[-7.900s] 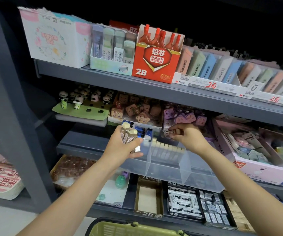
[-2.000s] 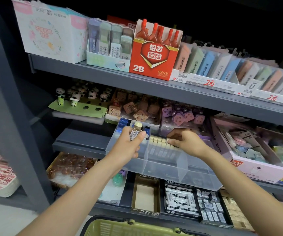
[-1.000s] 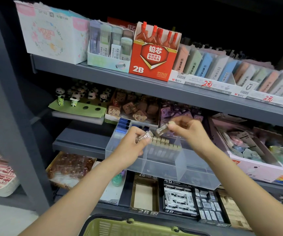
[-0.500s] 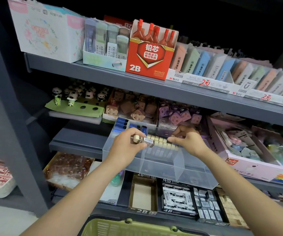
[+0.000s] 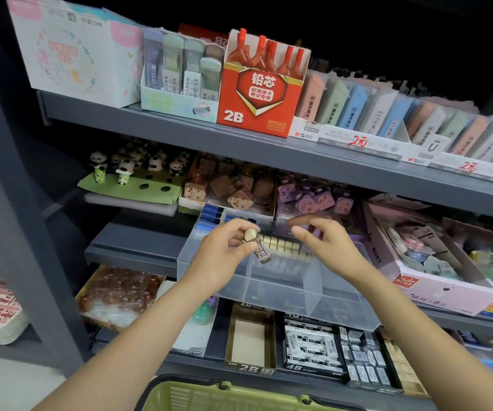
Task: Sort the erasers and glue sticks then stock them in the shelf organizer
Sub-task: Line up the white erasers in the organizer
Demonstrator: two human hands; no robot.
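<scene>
At the centre of the frame the left hand [image 5: 224,247] pinches a small eraser [image 5: 258,247] in a dark "2B" sleeve, thumb and fingers curled round its pale upper end so the label faces the camera and the lower end points down toward the clear organizer [image 5: 278,295] on the middle shelf [image 5: 138,250]. It is probably held at that slant to be passed across or slipped in on end. Just to its right the right hand [image 5: 325,241] hovers above the row of erasers [image 5: 282,247] already standing in the middle compartment, fingers curled; a blurred brown shape sits at its fingertips, and whether it grips anything cannot be told. The standing erasers are packed side by side, likely to save room. Blue packs [image 5: 211,216] fill the back left compartment. A green basket [image 5: 233,394] sits at the bottom edge.
</scene>
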